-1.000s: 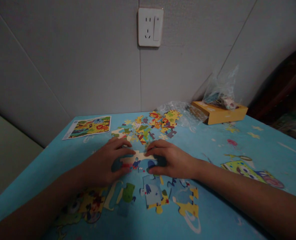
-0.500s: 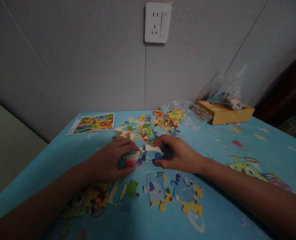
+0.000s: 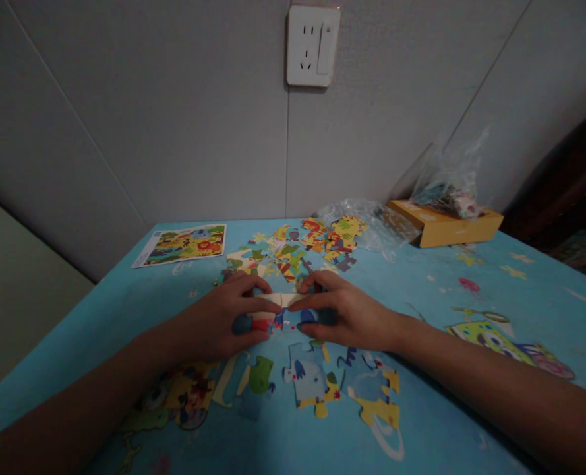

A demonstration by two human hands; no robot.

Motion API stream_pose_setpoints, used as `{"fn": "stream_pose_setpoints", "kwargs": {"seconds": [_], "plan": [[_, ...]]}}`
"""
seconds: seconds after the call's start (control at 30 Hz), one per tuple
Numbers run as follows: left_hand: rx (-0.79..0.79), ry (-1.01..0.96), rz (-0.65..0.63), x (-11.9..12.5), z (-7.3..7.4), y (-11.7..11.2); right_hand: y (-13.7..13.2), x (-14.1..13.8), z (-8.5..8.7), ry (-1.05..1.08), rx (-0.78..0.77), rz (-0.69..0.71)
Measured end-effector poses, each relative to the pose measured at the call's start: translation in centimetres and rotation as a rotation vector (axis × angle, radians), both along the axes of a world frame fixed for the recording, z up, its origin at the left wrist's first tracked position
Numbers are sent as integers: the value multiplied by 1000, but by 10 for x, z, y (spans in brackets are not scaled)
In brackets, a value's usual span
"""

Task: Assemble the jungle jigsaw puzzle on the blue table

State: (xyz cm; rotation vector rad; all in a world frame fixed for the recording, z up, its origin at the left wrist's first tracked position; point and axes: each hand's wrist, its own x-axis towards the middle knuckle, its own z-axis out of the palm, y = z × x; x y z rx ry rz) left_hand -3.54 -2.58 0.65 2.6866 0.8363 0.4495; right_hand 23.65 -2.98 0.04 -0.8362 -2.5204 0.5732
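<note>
Nearest to the camera, on the blue printed tablecloth (image 3: 421, 290), lay a blue-and-yellow piece (image 3: 311, 382) and a green piece (image 3: 259, 373). The cartoon print around them made it hard for me to separate piece from pattern.

Just beyond them, both hands met in the middle. The left hand (image 3: 221, 320) pinched the pale puzzle pieces (image 3: 280, 302) from its side, thumb below and fingers on top. The right hand (image 3: 349, 313) pinched the same pieces from the other side, and the fingertips of the two hands almost touched. The pieces rested flat on the cloth between the hands, partly hidden by the fingers, so I could not tell if the tabs were fully seated.

My worry was the pressure. If both hands pushed inward while the tabs were not aligned, the thin card could buckle upward or a tab could bend. The cloth, I judged, could also wrinkle under the pieces and lift one edge. The light was low, so a wrong match of colours was easy to miss.

Farther away, the heap of loose pieces (image 3: 302, 245) sat close behind the fingers, where a careless knuckle could scatter it. The reference picture (image 3: 184, 243) lay to the left. The clear bag (image 3: 372, 224) and the yellow box (image 3: 445, 225) lay to the right, near the wall.
</note>
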Motion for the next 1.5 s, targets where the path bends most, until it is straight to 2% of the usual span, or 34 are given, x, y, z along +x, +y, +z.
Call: {"fn": "stream_pose_setpoints", "kwargs": {"seconds": [0.53,1.07,1.5], "plan": [[-19,20,21,1,1,-2,-2,0,2,-45,25,-42],[14,6,22,1,-1,-1,2,2,4,-97,76,50],[17,-7,22,2,1,-2,2,1,6,-130,85,37]]}}
